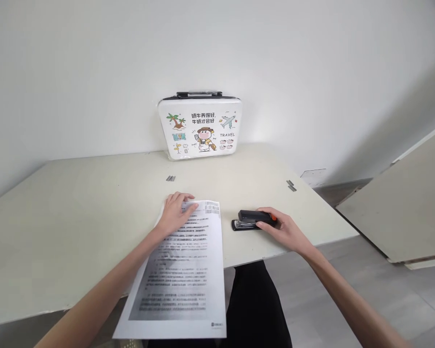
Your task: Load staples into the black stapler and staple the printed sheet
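A printed sheet of paper (pixel 181 285) lies partly on the table, its lower part reaching past the front edge towards me. My left hand (pixel 177 212) rests on the sheet's upper left part, fingers stretched out and lying flat, the thumb pointing right. To the right of the paper, a black stapler (pixel 250 220) with an orange part at its rear sits on the table, its head pointing left. My right hand (pixel 281 227) grips the rear end of this stapler, thumb on the near side and fingers over the far side. A small gap separates stapler and paper.
A white case (pixel 203 128) with cartoon prints and a black handle stands against the wall. Small grey staple strips (pixel 170 178) lie before it, and more staple strips (pixel 291 185) lie near the table's right edge. A pale panel (pixel 402 203) leans at the right.
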A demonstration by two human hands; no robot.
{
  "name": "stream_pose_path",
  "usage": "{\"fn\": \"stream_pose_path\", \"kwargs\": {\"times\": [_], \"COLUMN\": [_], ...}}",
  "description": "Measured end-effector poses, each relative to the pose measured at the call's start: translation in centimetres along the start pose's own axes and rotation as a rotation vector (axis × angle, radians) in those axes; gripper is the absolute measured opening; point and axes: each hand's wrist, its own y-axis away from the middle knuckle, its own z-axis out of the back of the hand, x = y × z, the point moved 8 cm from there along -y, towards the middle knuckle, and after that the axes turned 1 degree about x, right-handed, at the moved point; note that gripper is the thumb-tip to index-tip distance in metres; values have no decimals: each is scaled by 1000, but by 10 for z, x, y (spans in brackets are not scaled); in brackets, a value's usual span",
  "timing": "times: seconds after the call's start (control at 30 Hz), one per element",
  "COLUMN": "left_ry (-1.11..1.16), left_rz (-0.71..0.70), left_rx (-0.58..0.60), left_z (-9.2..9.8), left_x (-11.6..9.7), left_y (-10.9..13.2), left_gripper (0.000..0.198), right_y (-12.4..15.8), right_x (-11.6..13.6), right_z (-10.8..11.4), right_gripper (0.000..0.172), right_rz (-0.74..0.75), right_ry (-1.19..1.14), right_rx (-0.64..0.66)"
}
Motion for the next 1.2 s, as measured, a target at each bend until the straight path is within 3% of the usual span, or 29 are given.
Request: {"fn": "stream_pose_path", "kwargs": {"times": [0.23, 0.5, 0.63, 0.73, 0.83, 0.93, 1.07, 1.2], "left_ry": [53, 71, 65, 100, 167, 150, 32, -18], "left_rz": [43, 13, 10, -94, -320, -473, -559, -562], "left_rx": [13, 35, 3, -29, 139, 311, 366, 350], "left_z": [-11, -30, -29, -20, -23, -30, -40, -44], "left_x": [-13, -43, -51, -67, -98, -122, -134, -132], "left_y": [3, 7, 13, 21, 35, 51, 66, 75], "left_gripper": [37, 37, 32, 28, 22, 30, 45, 48], "right_y": [0, 0, 0, -2, -8, -20, -41, -52], "right_x": [-1, 1, 0, 1, 7, 22, 49, 60], "right_z": [-1, -1, -3, -2, 2, 4, -10, -29], "right_gripper": [39, 38, 38, 39, 42, 45, 49, 57], "right_rz": [-3, -3, -12, -31, -64, -82, -52, -68], "right_ry": [11, 12, -1, 20, 70, 156, 308, 411], "right_rx": [-9, -4, -6, 10, 23, -6, 17, 109]}}
